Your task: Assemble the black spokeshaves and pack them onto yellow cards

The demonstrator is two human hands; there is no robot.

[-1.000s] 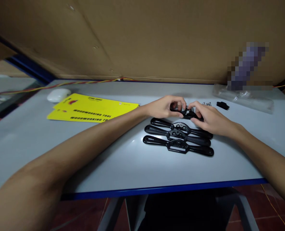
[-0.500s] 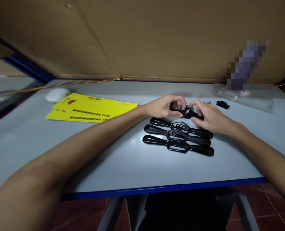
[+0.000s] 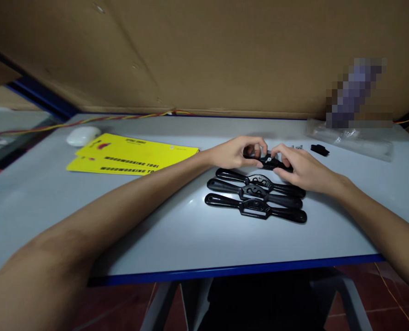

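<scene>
The black spokeshave body point(image 3: 271, 162) lies between both hands, lifted or resting just above the bench point(image 3: 176, 243) toward its far right half, with its long axis running left to right, roughly parallel to the bench's near edge. The left hand point(image 3: 233, 153) closes its grip on the left end, thumb below and fingers curled over the top; the right hand point(image 3: 302, 170) pinches the right part, its thumb and forefinger meeting near the small silver screw point(image 3: 268, 159) at the middle of the body. Both grips are closed tight on the piece, fingers nearly meeting across it, so neither hand is nearer: the part spans the gap from one to the other. Both forearms come in low from the near edge, the left one long across the bench from the near left corner, the right one from the near right corner, wrists down close to the surface. Just on the near side of the hands, three more spokeshave bodies point(image 3: 256, 195) lie in a tidy row, parallel to the held one and touching or almost touching each other. Toward the far left corner lie yellow cards point(image 3: 128, 156) and a white puck-like thing point(image 3: 83, 135); near the far right sit loose small screws point(image 3: 296, 147), a small black part point(image 3: 319, 150) and a clear plastic bag point(image 3: 352, 138)
</scene>
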